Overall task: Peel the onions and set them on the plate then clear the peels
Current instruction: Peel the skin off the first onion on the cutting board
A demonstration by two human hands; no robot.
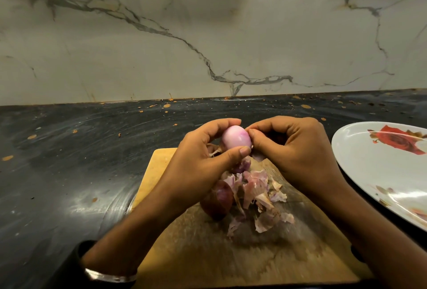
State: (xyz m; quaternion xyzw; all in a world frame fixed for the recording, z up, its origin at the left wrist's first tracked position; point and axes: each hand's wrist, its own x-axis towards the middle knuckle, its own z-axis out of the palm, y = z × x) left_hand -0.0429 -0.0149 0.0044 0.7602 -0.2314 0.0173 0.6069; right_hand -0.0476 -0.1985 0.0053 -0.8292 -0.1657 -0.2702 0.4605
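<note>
Over on the left, dark surface flecked with orange spots, then the wooden cutting board. Left hand curls round a pale pink peeled onion, lifted above the board. Below it, an unpeeled onion sits beside a heap of peels. Right hand meets the peeled onion, fingertips pinching at its right end, its grip closed there. Far right, a white rose-patterned plate lies on the surface.

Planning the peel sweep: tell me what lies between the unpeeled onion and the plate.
Head view: a heap of peels on the cutting board, between the unpeeled onion and the plate.
</note>
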